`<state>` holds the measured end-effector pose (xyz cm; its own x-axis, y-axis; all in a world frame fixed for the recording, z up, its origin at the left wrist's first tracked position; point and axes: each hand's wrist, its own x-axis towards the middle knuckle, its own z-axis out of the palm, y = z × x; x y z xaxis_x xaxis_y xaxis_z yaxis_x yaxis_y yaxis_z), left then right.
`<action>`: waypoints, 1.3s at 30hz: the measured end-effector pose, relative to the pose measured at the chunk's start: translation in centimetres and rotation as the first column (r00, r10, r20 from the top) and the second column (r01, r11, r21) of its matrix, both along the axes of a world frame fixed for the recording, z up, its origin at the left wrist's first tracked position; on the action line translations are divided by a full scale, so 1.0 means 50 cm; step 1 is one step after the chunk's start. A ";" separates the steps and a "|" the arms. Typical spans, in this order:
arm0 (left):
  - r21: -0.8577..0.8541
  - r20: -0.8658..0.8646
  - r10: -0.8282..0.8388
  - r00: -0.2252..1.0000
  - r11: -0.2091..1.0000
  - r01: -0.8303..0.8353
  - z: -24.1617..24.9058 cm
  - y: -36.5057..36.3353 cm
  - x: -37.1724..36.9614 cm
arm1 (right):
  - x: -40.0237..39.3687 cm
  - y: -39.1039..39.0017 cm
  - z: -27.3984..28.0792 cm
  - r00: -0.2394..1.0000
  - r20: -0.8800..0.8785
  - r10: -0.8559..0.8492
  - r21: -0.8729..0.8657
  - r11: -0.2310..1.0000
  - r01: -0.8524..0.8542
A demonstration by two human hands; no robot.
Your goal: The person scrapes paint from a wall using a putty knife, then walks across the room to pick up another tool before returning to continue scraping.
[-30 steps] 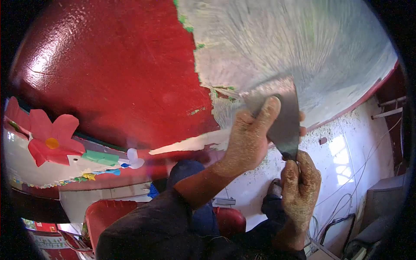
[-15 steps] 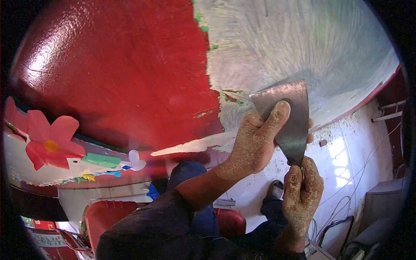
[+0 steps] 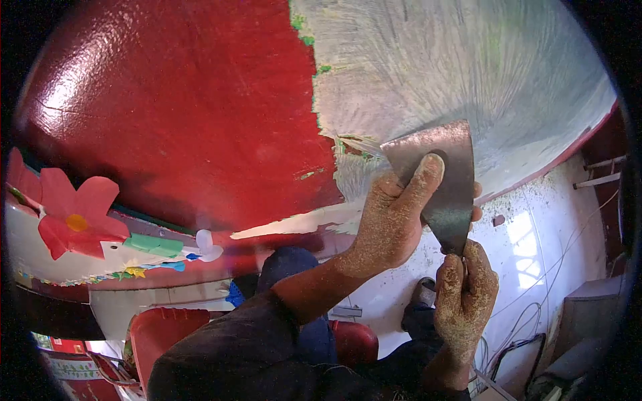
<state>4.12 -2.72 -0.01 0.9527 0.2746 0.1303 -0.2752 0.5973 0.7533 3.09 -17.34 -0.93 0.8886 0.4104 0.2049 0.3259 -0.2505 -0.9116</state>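
Around the work: red paper flower [image 3: 77,210] by the wall's lower left, raised knee [image 3: 287,262] and red chair [image 3: 160,331] crowding in below, loose cables [image 3: 520,327] on the pale floor [image 3: 388,291] at lower right. Scraper [image 3: 449,187] near the lower edge of the wall [image 3: 200,120], right of the ragged red paint edge; left hand [image 3: 394,224] clasps its blade, right hand [image 3: 465,297] pinches the narrow end. Bare scraped surface [image 3: 414,73] opens above the blade's broad edge; whether that edge touches, cannot tell.

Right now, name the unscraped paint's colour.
The unscraped paint is red, shown best in the head view.
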 end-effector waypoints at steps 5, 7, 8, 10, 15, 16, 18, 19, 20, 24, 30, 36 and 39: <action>-0.125 0.026 0.034 0.999 0.992 -0.031 0.016 0.009 -0.020 | -0.002 0.026 -0.012 0.970 0.244 0.015 0.055 0.998 -0.029; -0.146 0.037 0.012 0.999 0.989 -0.006 0.011 0.003 -0.025 | -0.010 0.020 0.008 0.974 0.222 0.036 0.030 0.999 -0.044; -0.159 0.055 0.002 0.998 0.987 0.006 0.009 0.004 -0.025 | -0.010 0.014 0.014 0.991 0.133 0.030 0.018 0.999 -0.032; -0.013 -0.016 0.089 0.996 0.996 -0.089 0.008 0.000 -0.014 | -0.007 0.007 0.019 0.999 -0.036 0.025 -0.019 0.999 -0.025; -0.089 0.027 0.045 0.999 0.995 -0.043 0.014 0.006 -0.023 | -0.003 0.033 -0.020 0.961 0.275 -0.007 0.161 0.986 -0.039; -0.104 0.060 0.026 0.998 0.994 -0.020 0.018 0.010 -0.025 | -0.004 0.026 -0.013 0.979 0.203 0.020 0.121 0.992 -0.045; -0.058 0.110 0.080 0.991 0.996 -0.074 0.013 0.013 -0.019 | -0.003 0.016 0.017 0.994 0.083 0.071 0.043 0.996 -0.075; -0.069 0.109 0.090 0.990 0.994 -0.083 0.017 0.019 -0.023 | -0.007 0.029 0.006 0.995 0.094 0.042 0.077 0.996 -0.050; -0.088 0.103 0.095 0.990 0.992 -0.086 0.016 0.019 -0.025 | -0.009 0.036 0.008 0.991 0.113 0.065 0.068 0.995 -0.072; -0.065 0.013 0.148 0.989 0.987 -0.147 0.019 0.009 -0.030 | -0.004 0.033 -0.001 0.986 0.156 0.066 0.093 0.992 -0.082; -0.080 0.050 0.104 0.993 0.992 -0.099 0.010 0.008 -0.020 | -0.013 0.030 0.014 0.994 0.111 -0.007 0.023 1.000 0.004; -0.050 0.052 0.170 0.984 0.985 -0.168 0.021 0.005 -0.020 | -0.013 0.030 0.017 0.993 0.112 0.031 0.044 0.998 -0.036; -0.051 0.031 0.152 0.988 0.987 -0.150 0.028 0.013 -0.022 | -0.019 0.046 0.008 0.992 0.128 0.004 0.033 0.999 -0.008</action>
